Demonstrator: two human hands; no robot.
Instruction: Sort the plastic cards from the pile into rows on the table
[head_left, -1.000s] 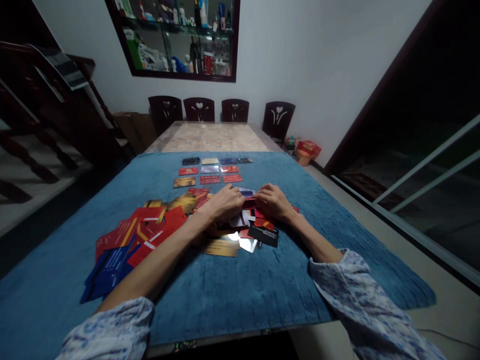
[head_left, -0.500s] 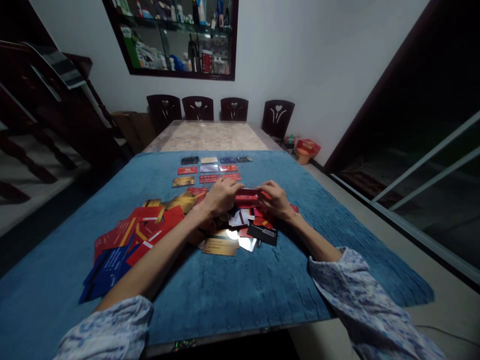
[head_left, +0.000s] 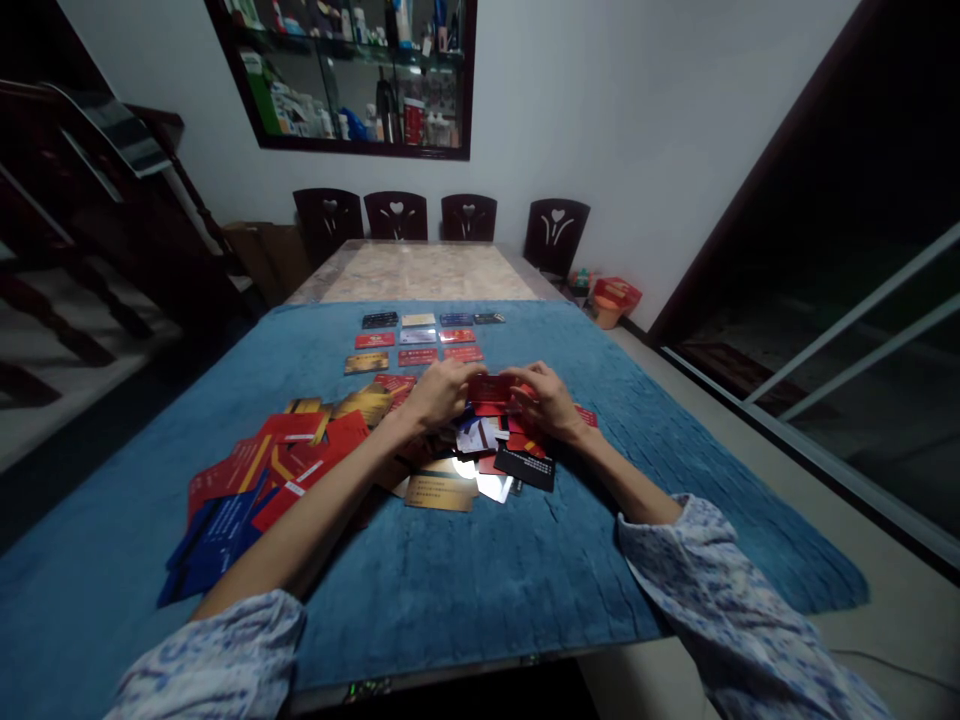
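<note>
Two hands, one card: left hand (head_left: 442, 393) and right hand (head_left: 547, 400), fingertips of both closed on a single red card (head_left: 491, 388), held between them just above the loose heap (head_left: 300, 455) at mid-table. Just beyond the hands, ten laid-out cards (head_left: 418, 337) in three rows on the blue cloth (head_left: 465, 590): four far, three in the middle, three near. In the heap, red, blue, gold and black cards, overlapping, too many to count, spread mostly near left. At the far end, four dark chairs (head_left: 469, 217). On the far wall, one glass cabinet (head_left: 360, 75) full of bottles and boxes. On the floor far right, one red basket (head_left: 616, 297), contents unclear.
</note>
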